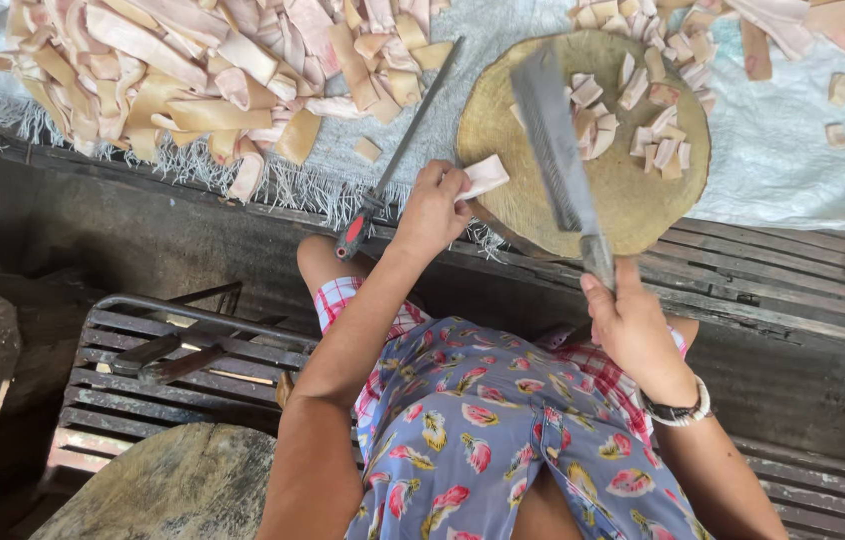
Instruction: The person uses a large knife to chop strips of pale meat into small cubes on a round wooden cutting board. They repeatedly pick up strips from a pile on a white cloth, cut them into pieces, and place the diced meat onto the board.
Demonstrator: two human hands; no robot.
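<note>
My left hand [433, 208] grips a pale pink strip [485, 177] at the near edge of the round wooden chopping block [633, 200]. In my right hand [633, 325] is the handle of a broad grey cleaver [555, 150], its blade lying across the block's middle. Several small cut pink-and-cream pieces [643, 120] are scattered on the block's far side, beyond the blade.
A big heap of long pale strips [193, 70] lies on the white woven sheet [793, 160] at far left. A thin sharpening rod with a red handle [398, 160] rests beside the block. More cut pieces [813, 40] sit far right. A slatted wooden bench [183, 380] and a stump [173, 490] are near my knees.
</note>
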